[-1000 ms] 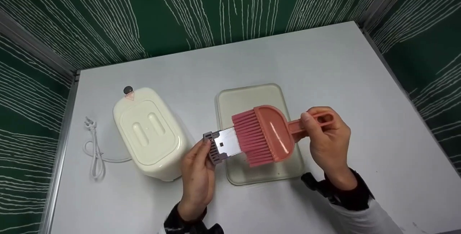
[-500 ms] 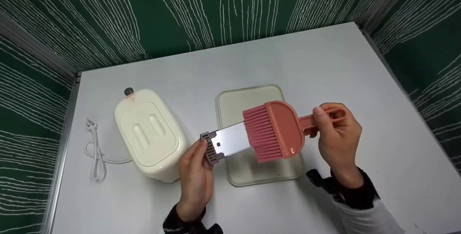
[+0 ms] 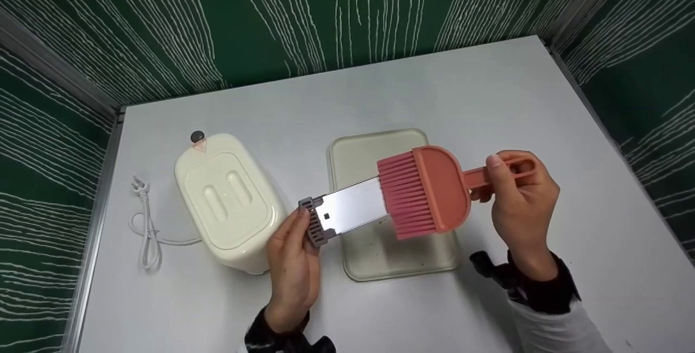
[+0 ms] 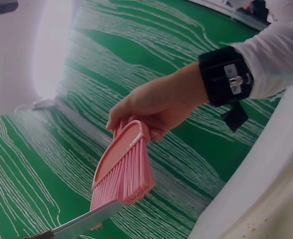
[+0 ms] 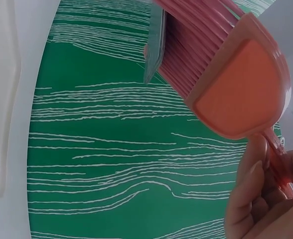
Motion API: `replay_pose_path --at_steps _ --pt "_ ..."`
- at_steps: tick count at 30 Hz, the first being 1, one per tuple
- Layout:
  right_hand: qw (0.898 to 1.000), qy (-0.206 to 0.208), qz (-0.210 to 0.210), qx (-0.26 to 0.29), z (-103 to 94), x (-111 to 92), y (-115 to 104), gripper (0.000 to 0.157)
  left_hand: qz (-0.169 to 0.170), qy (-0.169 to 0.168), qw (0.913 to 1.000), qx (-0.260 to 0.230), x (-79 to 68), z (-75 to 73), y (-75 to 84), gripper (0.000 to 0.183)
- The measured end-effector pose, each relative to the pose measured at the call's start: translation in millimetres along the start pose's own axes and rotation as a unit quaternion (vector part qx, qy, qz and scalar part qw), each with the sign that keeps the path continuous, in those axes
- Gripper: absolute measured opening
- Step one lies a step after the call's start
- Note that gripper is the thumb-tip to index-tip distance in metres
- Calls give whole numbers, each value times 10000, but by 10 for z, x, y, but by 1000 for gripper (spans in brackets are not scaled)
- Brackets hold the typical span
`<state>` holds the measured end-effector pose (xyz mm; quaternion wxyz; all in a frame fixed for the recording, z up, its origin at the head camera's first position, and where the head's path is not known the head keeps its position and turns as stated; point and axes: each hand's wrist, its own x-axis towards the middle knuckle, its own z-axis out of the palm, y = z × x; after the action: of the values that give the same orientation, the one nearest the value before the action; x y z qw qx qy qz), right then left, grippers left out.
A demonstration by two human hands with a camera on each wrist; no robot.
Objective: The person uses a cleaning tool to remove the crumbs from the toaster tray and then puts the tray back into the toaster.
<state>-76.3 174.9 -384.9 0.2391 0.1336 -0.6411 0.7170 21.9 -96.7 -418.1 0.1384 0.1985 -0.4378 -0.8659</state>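
My left hand pinches the grey slotted end piece of a flat, shiny metal plate, held above the table. In my right hand is the handle of a coral-pink brush, thumb on top. The brush's pink bristles overlap the plate's right end. Seen from the left wrist, the bristles lie against the end of the plate. The right wrist view shows the broad brush head close up, and fingers curled around its handle.
Beneath the brush lies a pale shallow tray with a few specks in it. A cream lidded appliance stands left of my left hand, its white cord and plug beside it. Green walls border the white table.
My right hand has drawn the brush right and slightly away, so the bristles slid along and more of the metal plate shows. The left hand has barely moved.
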Motion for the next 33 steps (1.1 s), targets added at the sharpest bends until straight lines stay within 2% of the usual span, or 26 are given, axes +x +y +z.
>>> replay_pose_path --at_steps 11,17,33 --pt "9995 303 131 2 -71 62 14 6 170 15 9999 2 1 -10 3 33" --pt "9985 529 163 2 -100 97 2 11 202 -62 9997 158 -3 -8 10 33" --pt "9968 688 370 134 -111 111 -9 9 356 115 9993 -7 -5 -16 15 35"
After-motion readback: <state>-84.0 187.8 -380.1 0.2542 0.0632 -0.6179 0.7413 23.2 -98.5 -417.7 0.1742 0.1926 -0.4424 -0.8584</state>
